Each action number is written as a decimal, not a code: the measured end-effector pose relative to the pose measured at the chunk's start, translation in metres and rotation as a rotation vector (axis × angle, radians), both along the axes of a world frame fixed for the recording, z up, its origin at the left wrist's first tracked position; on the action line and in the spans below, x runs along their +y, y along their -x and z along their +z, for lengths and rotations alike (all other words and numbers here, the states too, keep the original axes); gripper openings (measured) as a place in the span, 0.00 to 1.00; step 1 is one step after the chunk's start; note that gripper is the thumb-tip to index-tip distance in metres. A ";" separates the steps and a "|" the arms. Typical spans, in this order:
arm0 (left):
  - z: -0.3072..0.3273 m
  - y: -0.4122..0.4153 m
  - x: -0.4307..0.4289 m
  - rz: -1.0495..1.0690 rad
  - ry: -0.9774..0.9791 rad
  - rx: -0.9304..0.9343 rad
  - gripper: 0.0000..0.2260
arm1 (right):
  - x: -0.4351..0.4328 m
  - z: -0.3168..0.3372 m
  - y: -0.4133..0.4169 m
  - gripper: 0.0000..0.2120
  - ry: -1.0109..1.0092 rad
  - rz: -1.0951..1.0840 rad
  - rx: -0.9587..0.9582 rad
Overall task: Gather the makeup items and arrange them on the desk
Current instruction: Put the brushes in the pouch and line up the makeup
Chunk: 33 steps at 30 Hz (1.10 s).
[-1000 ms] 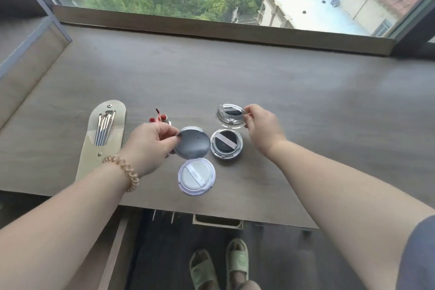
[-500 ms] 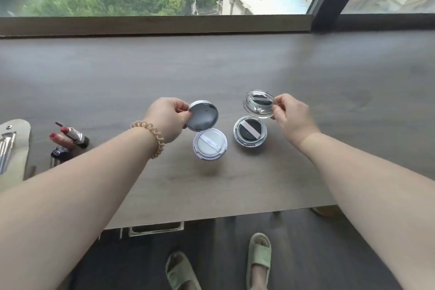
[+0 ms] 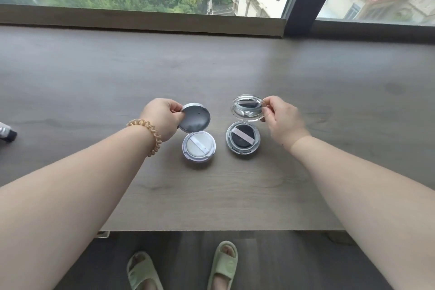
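Pinching the grey lid point(image 3: 195, 116) of the white-puff compact point(image 3: 199, 147) at its 9 o'clock edge, the left hand point(image 3: 162, 117) props it open; just beside, at 3 o'clock, the right hand point(image 3: 281, 116) pinches the mirrored lid point(image 3: 247, 108) of the dark-puff compact point(image 3: 243, 140), both bases resting on the desk point(image 3: 211, 73).

A dark-capped tube point(image 3: 7, 133) is cut off by the left edge, its kind unclear.
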<state>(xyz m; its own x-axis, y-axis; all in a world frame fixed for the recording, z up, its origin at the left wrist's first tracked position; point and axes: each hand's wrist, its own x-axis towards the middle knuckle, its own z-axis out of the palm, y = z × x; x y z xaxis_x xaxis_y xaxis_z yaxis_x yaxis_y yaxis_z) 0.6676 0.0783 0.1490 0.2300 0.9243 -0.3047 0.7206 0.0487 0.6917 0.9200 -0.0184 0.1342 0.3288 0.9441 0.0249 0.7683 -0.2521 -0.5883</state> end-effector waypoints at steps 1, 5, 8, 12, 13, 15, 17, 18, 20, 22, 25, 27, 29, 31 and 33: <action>0.000 -0.005 -0.001 0.004 -0.003 0.004 0.05 | 0.001 0.000 -0.003 0.08 0.003 0.019 -0.001; 0.002 -0.022 -0.004 0.002 -0.016 0.037 0.04 | 0.001 0.000 -0.009 0.08 0.036 0.059 0.007; 0.002 -0.029 -0.003 0.010 -0.024 0.055 0.05 | 0.000 -0.004 -0.008 0.08 0.069 0.048 0.011; -0.005 -0.032 -0.001 0.056 -0.015 0.058 0.07 | -0.001 -0.012 -0.006 0.07 0.115 0.022 0.066; -0.006 -0.031 -0.002 0.070 -0.004 0.043 0.08 | -0.001 -0.014 -0.006 0.08 0.118 0.020 0.074; -0.007 -0.028 -0.004 0.091 0.016 0.011 0.11 | -0.001 -0.014 -0.004 0.12 0.097 0.011 0.067; -0.006 -0.021 -0.008 0.105 0.021 0.005 0.15 | -0.001 -0.011 0.002 0.15 -0.031 -0.011 0.005; -0.004 -0.015 -0.010 0.112 0.019 0.004 0.17 | 0.000 -0.007 0.007 0.15 -0.116 -0.024 -0.042; 0.000 -0.003 -0.014 0.128 0.015 -0.013 0.17 | 0.006 0.004 0.022 0.15 -0.254 -0.023 -0.111; 0.005 0.015 -0.017 0.156 0.001 -0.026 0.15 | 0.017 0.017 0.047 0.15 -0.329 0.032 -0.104; 0.017 0.050 -0.020 0.215 -0.017 -0.044 0.13 | 0.037 0.030 0.096 0.14 -0.358 0.164 -0.043; 0.023 0.081 -0.020 0.263 -0.035 -0.053 0.12 | 0.047 0.034 0.135 0.12 -0.344 0.250 -0.013; 0.027 0.120 -0.021 0.318 -0.049 -0.053 0.09 | 0.054 0.033 0.179 0.09 -0.317 0.328 0.013; 0.028 0.156 -0.023 0.362 -0.073 -0.047 0.06 | 0.060 0.030 0.215 0.07 -0.271 0.393 0.016; 0.029 0.195 -0.026 0.419 -0.103 -0.033 0.03 | 0.069 0.024 0.253 0.06 -0.200 0.458 0.005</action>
